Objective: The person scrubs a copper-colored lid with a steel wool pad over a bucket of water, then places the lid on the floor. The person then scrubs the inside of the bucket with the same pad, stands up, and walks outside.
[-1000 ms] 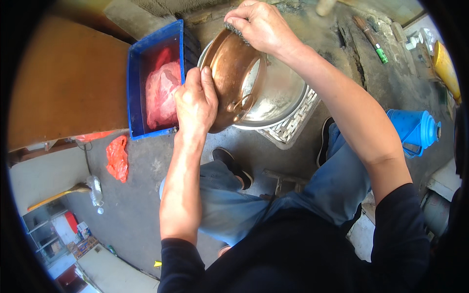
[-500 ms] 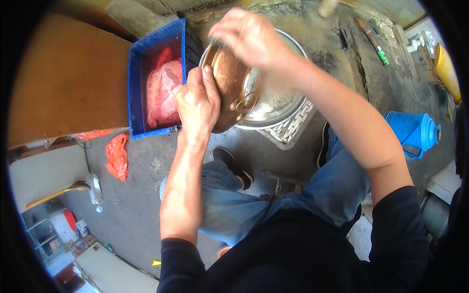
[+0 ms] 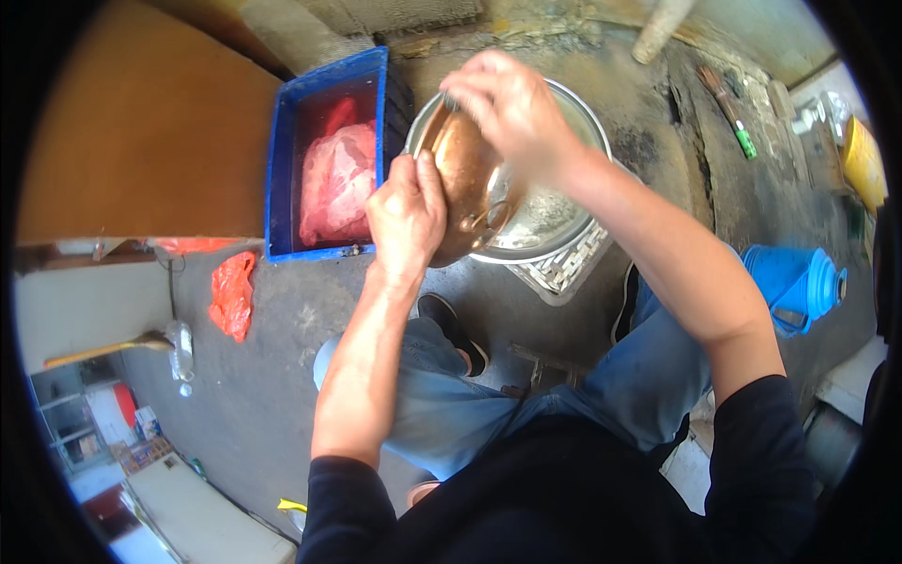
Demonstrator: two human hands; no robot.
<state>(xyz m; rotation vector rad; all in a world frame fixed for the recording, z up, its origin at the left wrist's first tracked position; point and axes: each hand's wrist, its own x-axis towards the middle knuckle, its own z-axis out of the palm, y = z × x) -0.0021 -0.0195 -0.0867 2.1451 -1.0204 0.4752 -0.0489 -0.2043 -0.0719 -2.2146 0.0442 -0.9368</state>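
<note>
A brown, copper-coloured metal pot (image 3: 462,171) with a riveted loop handle is held tilted over a wide silver basin (image 3: 594,127). My left hand (image 3: 406,209) grips the pot's near left rim, thumb lying over the edge. At the pot's far rim is my right hand (image 3: 512,103), fingers bent together and partly smeared by motion. A small dark grey thing shows under its fingertips, too blurred to name. Beneath the basin is a white lattice-sided plastic crate (image 3: 561,268).
Left of the pot, a blue bin (image 3: 274,188) holds liquid and a large pink mass (image 3: 336,183) resembling meat. A red plastic bag (image 3: 232,293) and a clear bottle (image 3: 181,350) lie on the floor. A blue flask (image 3: 794,282) stands right of my leg; a green-handled brush (image 3: 728,108) lies beyond.
The whole view has shifted, so the scene sits slightly lower and further right. My right hand has moved a little along the pot's rim; my left hand keeps its grip.
</note>
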